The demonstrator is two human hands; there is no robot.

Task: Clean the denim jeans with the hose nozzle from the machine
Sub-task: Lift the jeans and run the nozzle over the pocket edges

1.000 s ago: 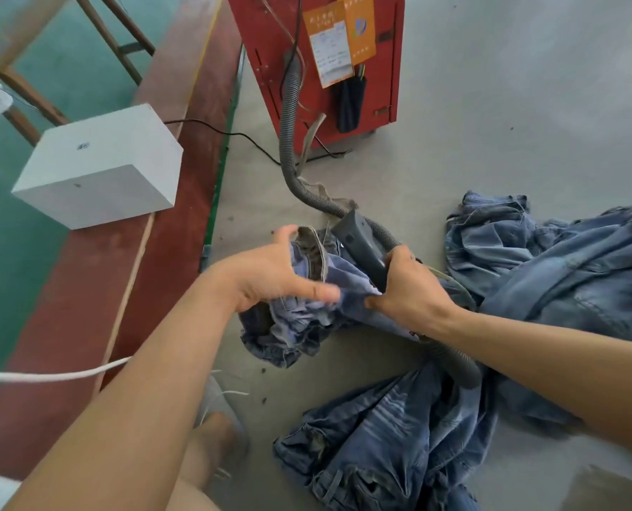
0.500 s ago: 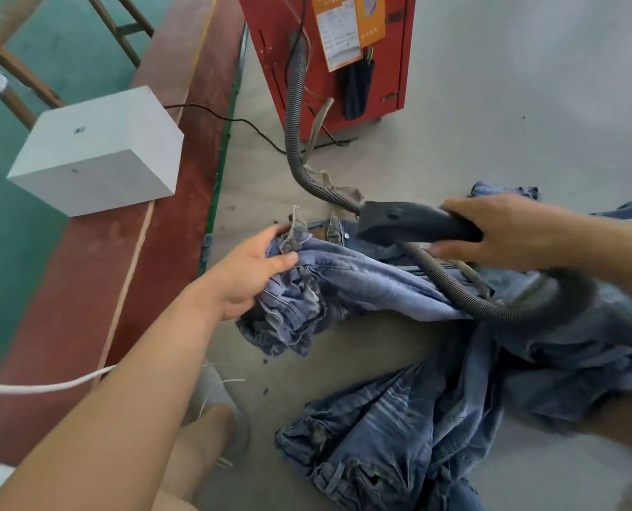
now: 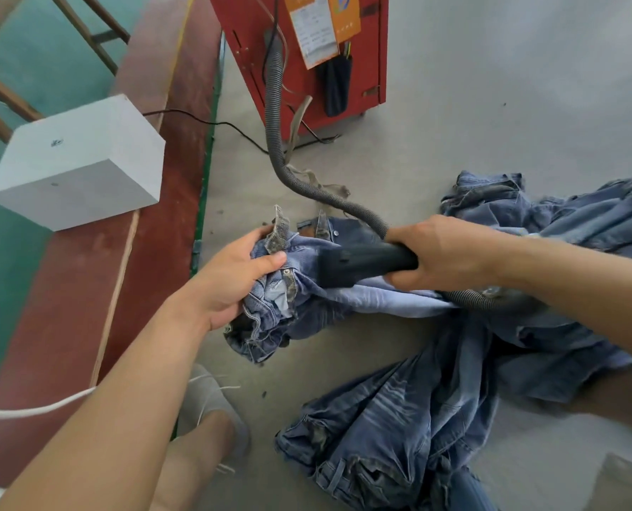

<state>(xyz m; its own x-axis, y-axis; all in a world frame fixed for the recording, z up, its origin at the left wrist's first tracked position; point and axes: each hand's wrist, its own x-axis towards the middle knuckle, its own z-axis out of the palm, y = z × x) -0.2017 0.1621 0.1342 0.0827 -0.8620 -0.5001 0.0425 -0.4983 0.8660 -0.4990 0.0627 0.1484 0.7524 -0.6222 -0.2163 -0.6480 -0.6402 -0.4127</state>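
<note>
Head view: my left hand (image 3: 233,285) bunches the jeans (image 3: 299,289) waistband.
Right hand (image 3: 443,252): wrapped round nozzle (image 3: 358,263).
Change: nozzle swung back down onto denim; cleaning stroke likely resuming.

Your denim jeans (image 3: 303,289) are faded blue and bunched up at the waistband, lifted just off the grey floor. The black hose nozzle (image 3: 358,261) lies nearly level across them, its wide mouth touching the cloth, and its ribbed grey hose (image 3: 276,116) curves back up to the red machine (image 3: 255,38).
</note>
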